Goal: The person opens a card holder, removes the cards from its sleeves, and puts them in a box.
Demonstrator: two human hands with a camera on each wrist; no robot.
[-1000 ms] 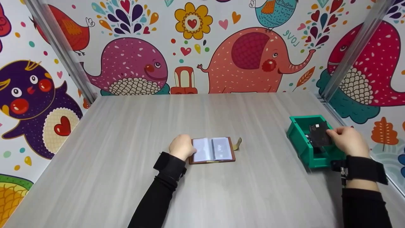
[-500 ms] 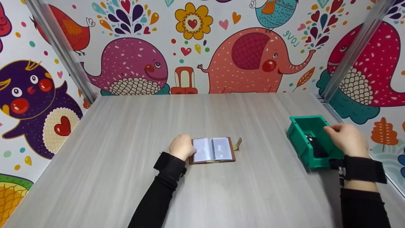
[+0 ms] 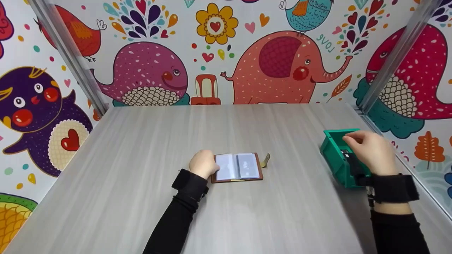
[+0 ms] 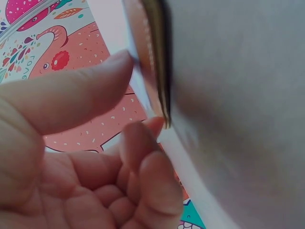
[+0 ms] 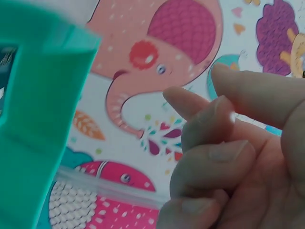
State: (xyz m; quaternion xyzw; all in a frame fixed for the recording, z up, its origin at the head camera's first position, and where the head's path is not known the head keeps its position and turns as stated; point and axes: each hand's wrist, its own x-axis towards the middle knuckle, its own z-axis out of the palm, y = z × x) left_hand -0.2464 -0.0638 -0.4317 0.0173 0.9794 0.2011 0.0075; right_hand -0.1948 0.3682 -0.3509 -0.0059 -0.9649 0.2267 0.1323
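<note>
A small brown card holder [image 3: 260,173] lies spread on the table, its clear plastic sleeves [image 3: 248,165] facing up and its strap [image 3: 265,161] sticking out to the right. My left hand [image 3: 203,164] pinches its left edge; in the left wrist view the thumb [image 4: 112,78] presses the inner side while a fingertip meets the lower corner. Over the green bin [image 3: 333,165] hovers my right hand [image 3: 375,152], its fingers loosely bent. Thumb and forefinger stand apart with nothing between them in the right wrist view. Black cards [image 3: 353,164] lie inside the bin, partly hidden by the wrist.
The bin stands near the right edge of the pale wooden table [image 3: 226,218]. Printed cartoon walls [image 3: 275,70] enclose the back and sides, with metal posts [image 3: 70,60] at the corners. Black straps [image 3: 395,188] circle the wrists.
My right hand let go of a black card, which dropped into the bin. It then moved left and slightly up over the bin. The left hand and card holder stayed put.
</note>
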